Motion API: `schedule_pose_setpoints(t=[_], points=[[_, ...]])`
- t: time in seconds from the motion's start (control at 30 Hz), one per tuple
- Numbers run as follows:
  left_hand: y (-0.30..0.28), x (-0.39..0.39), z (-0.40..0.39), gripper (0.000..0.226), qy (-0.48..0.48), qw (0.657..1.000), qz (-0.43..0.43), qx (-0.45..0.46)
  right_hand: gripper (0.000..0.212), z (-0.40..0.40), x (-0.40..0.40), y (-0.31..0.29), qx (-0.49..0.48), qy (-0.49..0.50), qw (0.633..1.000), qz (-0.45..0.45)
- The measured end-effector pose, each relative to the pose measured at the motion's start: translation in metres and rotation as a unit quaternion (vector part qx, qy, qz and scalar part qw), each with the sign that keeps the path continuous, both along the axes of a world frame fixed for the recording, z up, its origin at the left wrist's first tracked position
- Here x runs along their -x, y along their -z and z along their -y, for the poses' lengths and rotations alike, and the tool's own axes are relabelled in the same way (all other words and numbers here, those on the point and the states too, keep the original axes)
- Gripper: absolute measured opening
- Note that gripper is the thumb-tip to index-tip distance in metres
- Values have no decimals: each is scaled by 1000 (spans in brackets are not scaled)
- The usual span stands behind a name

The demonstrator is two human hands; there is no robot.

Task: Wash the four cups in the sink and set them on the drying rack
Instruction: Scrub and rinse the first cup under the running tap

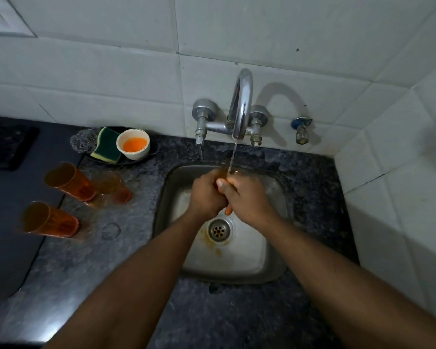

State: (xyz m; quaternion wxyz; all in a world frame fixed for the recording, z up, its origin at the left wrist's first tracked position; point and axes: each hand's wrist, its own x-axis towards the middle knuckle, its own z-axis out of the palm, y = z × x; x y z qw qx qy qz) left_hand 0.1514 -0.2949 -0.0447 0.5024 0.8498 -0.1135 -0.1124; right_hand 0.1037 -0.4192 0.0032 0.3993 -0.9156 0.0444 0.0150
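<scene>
Both hands over the sink (275, 268), wrapped round one orange cup (227, 210) right under the tap (241, 107). Left hand (205, 195) curled tight on the cup's left side, knuckles up. Right hand (247, 197) curled on the other side, thumb lying across the top, nail facing the camera. Barely any cup visible, just an orange bit poking out below the hands and a wet amber edge near the rim where the water (232, 157) lands. Thin stream, running straight down onto that rim. Can't tell which way the cup is tipped, too buried in fingers. Drain (219, 230) just below the hands, rusty orange stains round it. Off to the left on the dark speckled counter (141, 248), three more orange cups: back cup (69, 182) lying tilted with its mouth toward the left, middle cup (113, 186) just beside it and a bit blurry, front cup (49, 220) nearer the camera, also tilted with mouth to the left. Wet ring mark on the counter near that one. Behind them, by the wall, a dark dish (126, 161) holding a green and yellow sponge (107, 146), a grey scrubber (84, 141) and a white bowl (134, 144) of orange liquid. Small blue valve (301, 127) on the tiles right of the tap
</scene>
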Motion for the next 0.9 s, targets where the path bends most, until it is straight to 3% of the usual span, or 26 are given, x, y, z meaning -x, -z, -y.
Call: schedule_pose_setpoints(t=[0.07,0.13,0.27,0.37,0.5,0.63,0.73,0.83,0.9], points=[[-4,0,-7,43,45,995,-82,13,16,11,7,9,0,-9,1000,9],[-10,-1,-12,59,62,982,-179,18,4,17,10,18,-76,43,996,-9],[-26,-1,-23,31,85,948,-302,-51,10,17,9,28,-282,137,940,-138],[-36,-3,-28,39,87,920,-376,-64,17,10,11,32,-343,154,901,-215],[-42,-7,-31,51,53,902,-426,-52,21,5,15,40,-391,175,866,-259],[-38,-11,-32,45,-63,906,-417,-24,21,3,15,35,-451,193,829,-268],[-25,-16,-34,33,-145,894,-422,38,9,6,13,28,-384,157,884,-214],[-10,-15,-34,28,-181,876,-431,118,19,3,8,19,-305,62,936,-163],[-5,-12,-30,33,-171,870,-438,147,21,-1,4,12,-196,-40,971,-129]])
